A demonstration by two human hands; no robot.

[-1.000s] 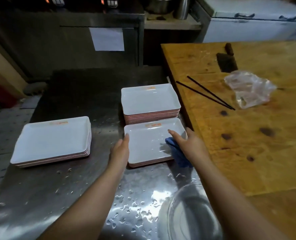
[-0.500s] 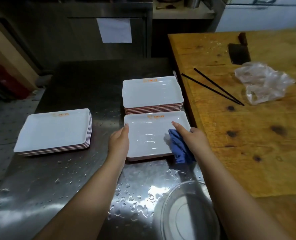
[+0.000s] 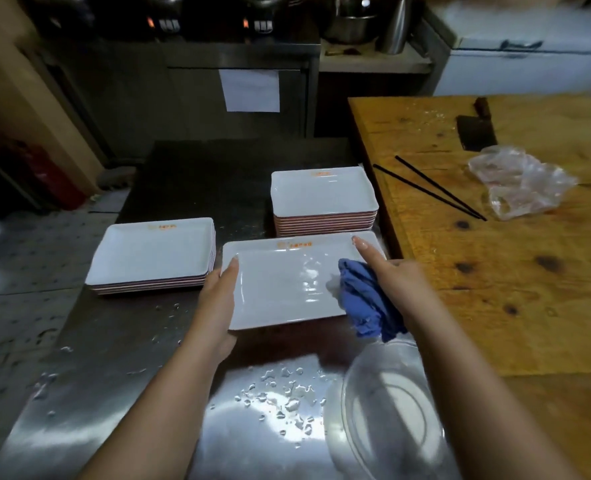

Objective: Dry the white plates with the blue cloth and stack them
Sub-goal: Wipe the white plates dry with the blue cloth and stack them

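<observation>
Plate [image 3: 280, 285], white and rectangular, lies on the wet steel tabletop [image 3: 114, 375] between both hands. Left hand [image 3: 218, 299] grips its left edge, fingers curled under the rim with the thumb on top. Right hand [image 3: 398, 278] holds the bunched blue cloth [image 3: 366, 303] against the plate's right side, forefinger stretched straight toward the far corner, the other fingers closed round the cloth. Two stacks of white plates stand close by: one [image 3: 155, 258] just to the left, a taller one [image 3: 323, 199] directly behind.
</observation>
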